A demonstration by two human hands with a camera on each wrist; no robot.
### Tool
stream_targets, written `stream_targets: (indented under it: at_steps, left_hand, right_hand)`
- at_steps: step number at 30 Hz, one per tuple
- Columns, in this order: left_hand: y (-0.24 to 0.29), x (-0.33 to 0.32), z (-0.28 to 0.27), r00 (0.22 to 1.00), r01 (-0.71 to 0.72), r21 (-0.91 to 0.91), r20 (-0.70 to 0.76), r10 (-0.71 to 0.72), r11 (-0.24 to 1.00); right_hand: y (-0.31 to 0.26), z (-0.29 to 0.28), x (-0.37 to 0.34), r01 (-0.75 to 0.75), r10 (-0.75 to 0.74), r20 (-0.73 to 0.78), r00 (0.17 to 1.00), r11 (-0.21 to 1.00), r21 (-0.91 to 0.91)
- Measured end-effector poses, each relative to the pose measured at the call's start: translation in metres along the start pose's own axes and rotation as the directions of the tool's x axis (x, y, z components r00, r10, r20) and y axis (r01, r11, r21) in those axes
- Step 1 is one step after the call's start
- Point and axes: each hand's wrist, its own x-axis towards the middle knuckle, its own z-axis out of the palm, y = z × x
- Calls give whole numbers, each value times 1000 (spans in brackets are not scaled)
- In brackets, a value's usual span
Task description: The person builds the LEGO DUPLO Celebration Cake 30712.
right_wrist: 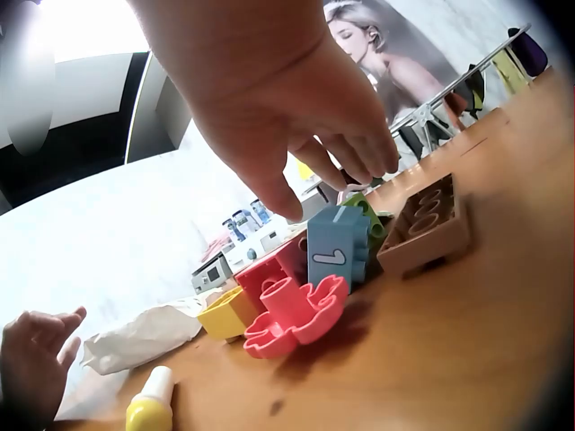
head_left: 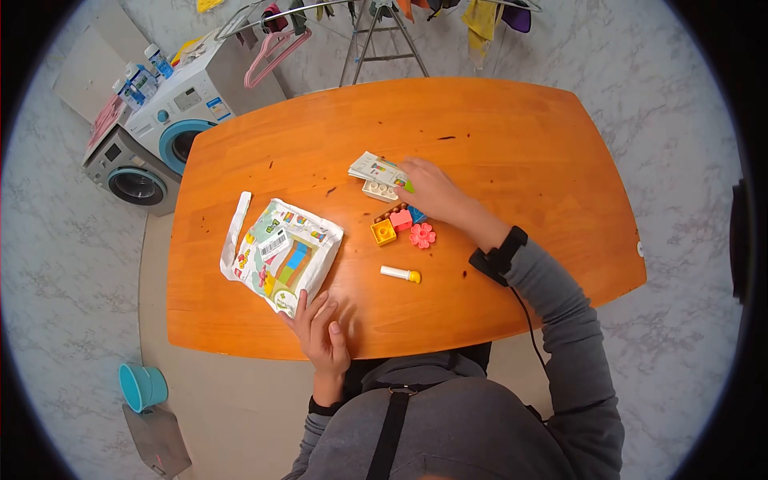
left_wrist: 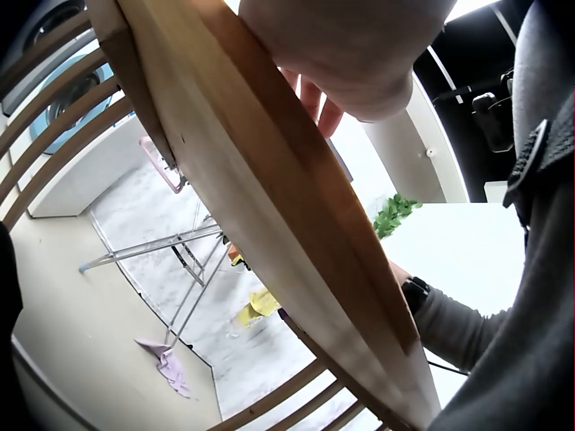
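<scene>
My right hand [head_left: 440, 196] reaches over the bricks, fingertips at the right edge of a folded leaflet [head_left: 374, 167]; whether they touch it cannot be told. Beneath the leaflet shows a white brick [head_left: 379, 190]. In the right wrist view the hand [right_wrist: 287, 108] hangs with thumb and fingers apart, above a blue brick marked 1 [right_wrist: 328, 247]. Nearby are a yellow brick [head_left: 383, 232], a pink brick [head_left: 401, 220], a flower piece [head_left: 422, 235] and a brown brick [right_wrist: 427, 229]. My left hand [head_left: 322, 334], fingers loosely extended, is at the lower corner of a printed bag [head_left: 300, 248].
A white tube with a yellow end [head_left: 399, 274] lies nearer the table's front edge. A torn white strip [head_left: 238, 232] is beside the bag. Beyond the wooden table [head_left: 520, 160] stand a drying rack [head_left: 384, 32] and washing machines [head_left: 188, 100]. A cable hangs by my right forearm.
</scene>
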Motion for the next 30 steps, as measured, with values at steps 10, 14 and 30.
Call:
stream_targets:
  at_steps: [10, 14, 30]
  left_hand:
    - [2, 3, -6, 994, 102, 30, 47, -104, 994]
    - [7, 2, -8, 997, 68, -36, 43, -66, 997]
    - [11, 17, -6, 937, 137, -340, 349, -11, 931]
  right_hand:
    - [10, 9, 14, -124, 125, 193, 973, 992, -19]
    - [-2, -22, 18, -177, 168, 177, 970, 984, 35]
    - [-87, -67, -192, -281, 282, 74, 957, 823, 495]
